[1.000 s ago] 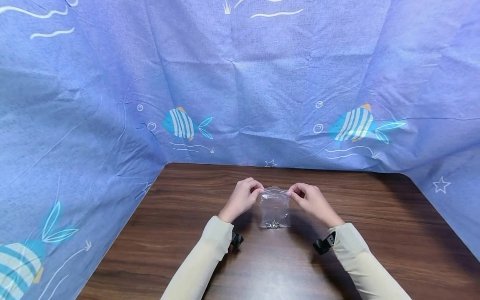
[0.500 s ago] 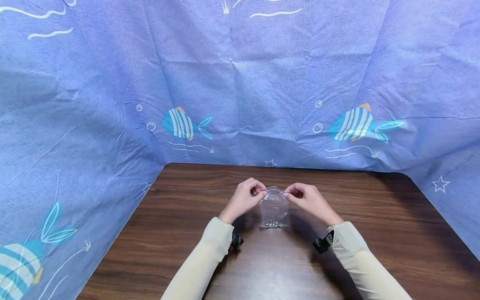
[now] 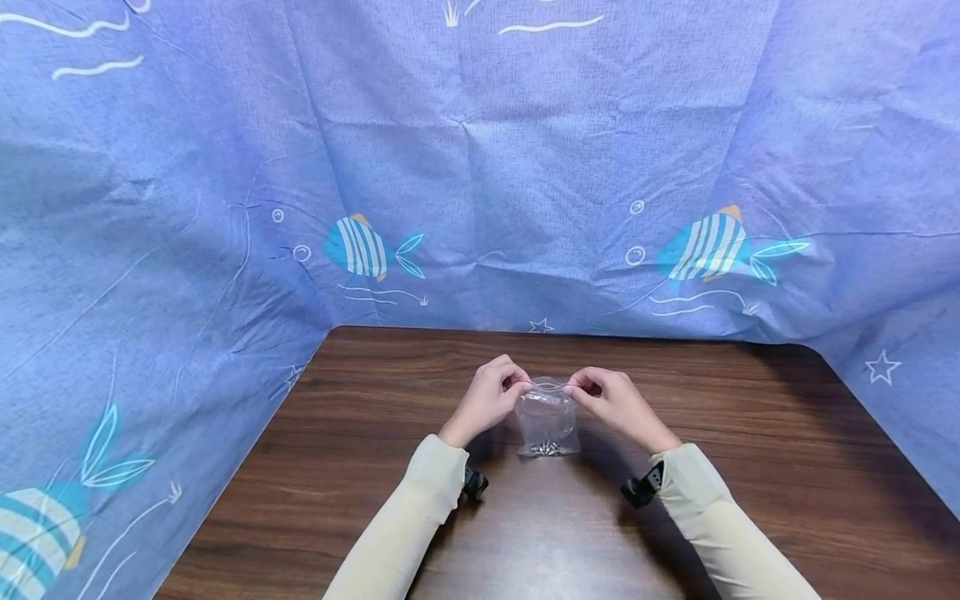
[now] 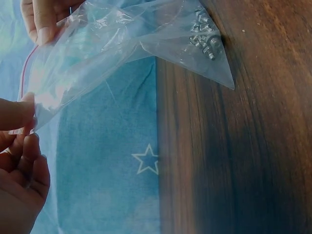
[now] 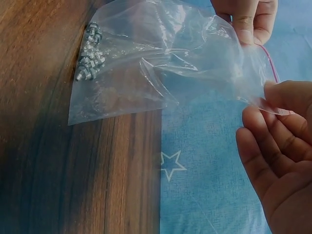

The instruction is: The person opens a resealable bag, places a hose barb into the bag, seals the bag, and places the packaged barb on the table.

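Note:
A clear plastic zip bag point(image 3: 549, 414) hangs upright between my hands, its bottom close over the table. Small silver screws or bolts point(image 5: 90, 57) are gathered along its bottom. My left hand point(image 3: 489, 396) pinches one top corner of the bag between thumb and fingers. At the opposite corner, my right hand point(image 3: 618, 404) pinches the bag the same way. A red line point(image 4: 27, 68) runs along the bag's mouth between the two grips. In the head view, the mouth edges bow slightly apart.
The brown wood-grain table point(image 3: 360, 467) spreads out beneath both arms. A blue cloth with fish prints point(image 3: 480, 183) hangs behind its far edge and at the sides. Black wrist cameras point(image 3: 642, 488) sit below the cream sleeves point(image 3: 408, 517).
My hands have come slightly closer together, the right one shifting left, with both grips kept. The bag's mouth has bowed and then flattened a little.

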`<state>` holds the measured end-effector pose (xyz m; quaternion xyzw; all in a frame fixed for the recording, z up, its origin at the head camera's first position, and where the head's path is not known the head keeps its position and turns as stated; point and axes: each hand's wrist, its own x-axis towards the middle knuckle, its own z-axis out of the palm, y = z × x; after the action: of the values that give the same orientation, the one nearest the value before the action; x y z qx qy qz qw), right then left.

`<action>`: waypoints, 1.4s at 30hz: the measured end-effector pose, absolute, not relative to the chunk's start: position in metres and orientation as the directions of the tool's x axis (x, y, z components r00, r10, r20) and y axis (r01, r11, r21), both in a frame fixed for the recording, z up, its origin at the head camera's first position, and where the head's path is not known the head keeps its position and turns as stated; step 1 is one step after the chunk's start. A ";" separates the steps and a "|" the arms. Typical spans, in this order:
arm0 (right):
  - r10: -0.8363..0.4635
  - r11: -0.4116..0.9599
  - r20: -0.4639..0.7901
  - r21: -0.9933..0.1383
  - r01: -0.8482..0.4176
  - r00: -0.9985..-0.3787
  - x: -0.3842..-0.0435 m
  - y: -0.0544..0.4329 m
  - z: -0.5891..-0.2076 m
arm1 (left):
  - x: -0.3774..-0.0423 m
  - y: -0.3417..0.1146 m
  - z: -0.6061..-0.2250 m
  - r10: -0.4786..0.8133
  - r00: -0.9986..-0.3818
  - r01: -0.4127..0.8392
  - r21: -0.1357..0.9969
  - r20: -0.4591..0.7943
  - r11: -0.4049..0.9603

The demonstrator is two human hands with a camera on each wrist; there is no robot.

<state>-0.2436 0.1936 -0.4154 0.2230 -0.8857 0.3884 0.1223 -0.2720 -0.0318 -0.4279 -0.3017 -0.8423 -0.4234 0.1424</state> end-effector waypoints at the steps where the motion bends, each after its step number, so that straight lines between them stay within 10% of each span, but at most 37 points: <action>1: -0.300 0.596 0.386 -0.638 -0.487 -0.872 -0.244 0.194 -0.415 | -0.272 -0.032 -0.427 0.389 -0.777 0.629 0.629 0.495 0.457; 42: -0.301 0.532 0.363 -0.703 -0.471 -0.882 -0.245 0.179 -0.416 | -0.265 -0.021 -0.425 0.443 -0.780 0.612 0.689 0.443 0.389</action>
<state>-0.2452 0.1791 -0.4159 0.2220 -0.8695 0.4298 0.0992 -0.2647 -0.0213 -0.4249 -0.3184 -0.8280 -0.4520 0.0937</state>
